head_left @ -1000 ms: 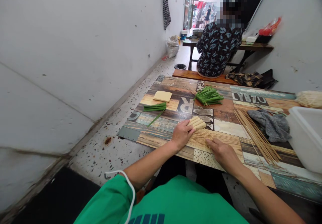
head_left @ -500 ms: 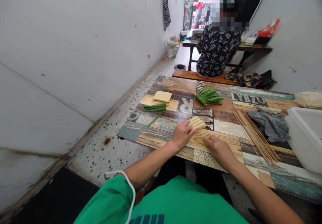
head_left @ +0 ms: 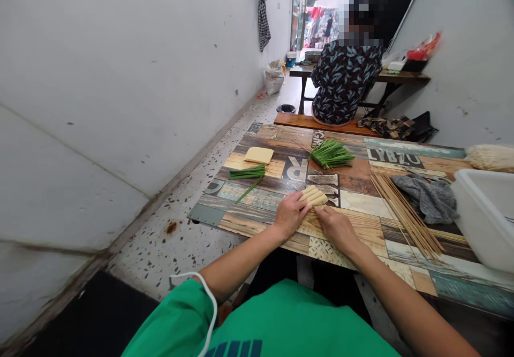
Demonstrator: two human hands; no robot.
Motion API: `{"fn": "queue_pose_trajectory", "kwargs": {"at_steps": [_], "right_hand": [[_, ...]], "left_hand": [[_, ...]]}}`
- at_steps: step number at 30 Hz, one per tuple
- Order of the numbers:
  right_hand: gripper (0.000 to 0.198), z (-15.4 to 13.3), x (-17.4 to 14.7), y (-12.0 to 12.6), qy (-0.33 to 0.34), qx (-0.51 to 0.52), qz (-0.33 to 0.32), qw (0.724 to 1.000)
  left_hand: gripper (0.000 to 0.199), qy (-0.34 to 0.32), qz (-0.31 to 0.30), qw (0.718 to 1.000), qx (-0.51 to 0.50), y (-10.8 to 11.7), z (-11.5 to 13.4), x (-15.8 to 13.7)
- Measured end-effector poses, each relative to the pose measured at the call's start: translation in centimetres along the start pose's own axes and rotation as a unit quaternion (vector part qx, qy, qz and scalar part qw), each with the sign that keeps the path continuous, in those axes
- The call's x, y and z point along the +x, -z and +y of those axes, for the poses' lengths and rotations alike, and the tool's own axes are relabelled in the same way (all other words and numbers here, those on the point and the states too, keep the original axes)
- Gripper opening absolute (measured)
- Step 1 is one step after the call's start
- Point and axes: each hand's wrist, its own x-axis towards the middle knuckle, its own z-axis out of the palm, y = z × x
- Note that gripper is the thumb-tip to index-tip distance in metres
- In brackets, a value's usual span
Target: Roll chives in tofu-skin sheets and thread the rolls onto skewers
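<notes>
My left hand [head_left: 289,215] is closed over the left end of several pale yellow tofu-skin rolls [head_left: 314,196], which lie side by side on the patterned table [head_left: 361,204]. Close against their near edge is my right hand [head_left: 336,227], its fingers pinched together; whatever they hold is too small or hidden to make out. Left of the rolls lie a small bundle of green chives [head_left: 247,172] and a stack of flat tofu-skin sheets [head_left: 259,155]. A larger bunch of chives [head_left: 331,153] rests beyond the rolls.
To the right are a spread of bamboo skewers [head_left: 405,215], a grey cloth [head_left: 428,196] and a white plastic tub [head_left: 477,218]. A pale bundle [head_left: 490,157] sits behind the tub. Past the table, a person [head_left: 347,78] sits on a wooden bench [head_left: 295,120], facing away.
My right hand has moved left and slightly up to the near edge of the rolls. My left hand stays on them. The view has shifted slightly.
</notes>
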Motion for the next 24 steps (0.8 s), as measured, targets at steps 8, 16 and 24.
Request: {"fn": "queue_pose_trajectory", "kwargs": {"at_steps": [8,16,24], "right_hand": [[0.011,1.7,-3.6,-1.1,-0.067,-0.045,0.144,0.986],[0.017,6.0,-5.3,-2.4,-0.044,0.109,0.264,0.957],[0.019,13.4,-2.6,-1.5,-0.230,0.014,0.245,0.942]], "left_hand": [[0.021,0.107,0.084,0.990,-0.037,1.9,-1.6,0.3],[0.024,0.180,0.087,0.968,0.153,11.3,-9.6,0.4],[0.035,0.149,-0.086,0.955,0.241,13.8,-12.4,2.8]]}}
